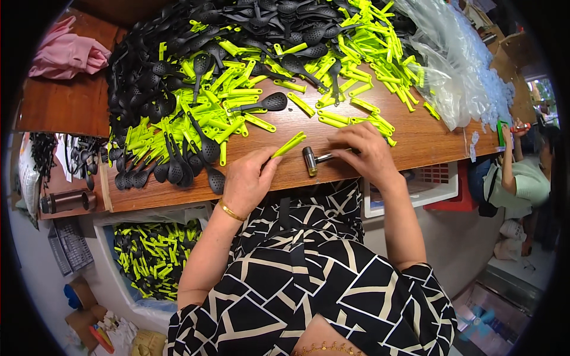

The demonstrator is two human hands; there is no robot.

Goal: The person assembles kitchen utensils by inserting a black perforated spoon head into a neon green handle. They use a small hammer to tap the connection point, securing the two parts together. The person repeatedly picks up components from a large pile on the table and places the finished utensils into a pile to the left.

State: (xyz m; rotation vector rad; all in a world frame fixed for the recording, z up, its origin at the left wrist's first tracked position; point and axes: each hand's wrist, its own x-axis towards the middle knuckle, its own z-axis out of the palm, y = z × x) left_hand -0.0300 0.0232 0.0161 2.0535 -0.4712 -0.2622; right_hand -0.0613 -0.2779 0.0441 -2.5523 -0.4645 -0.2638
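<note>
My left hand (248,176), with a gold bangle at its wrist, is closed on a bright green plastic handle (289,144) that points up to the right. To its right a small hammer (310,161) has its metal head at the table's near edge. My right hand (369,153) has its fingers curled at the end of the hammer's shaft, thumb and fingertips around it. Beyond my hands several loose green handles (301,103) lie on the brown wooden table (285,127). A black slotted spoon head (274,101) lies among them.
A big heap of black spoon heads (139,83) and green handles covers the table's far side. Clear plastic sheeting (454,77) lies at the right. Below the near edge are a bin (157,261) of assembled pieces and a white crate (409,191). Another person (525,184) is at the far right.
</note>
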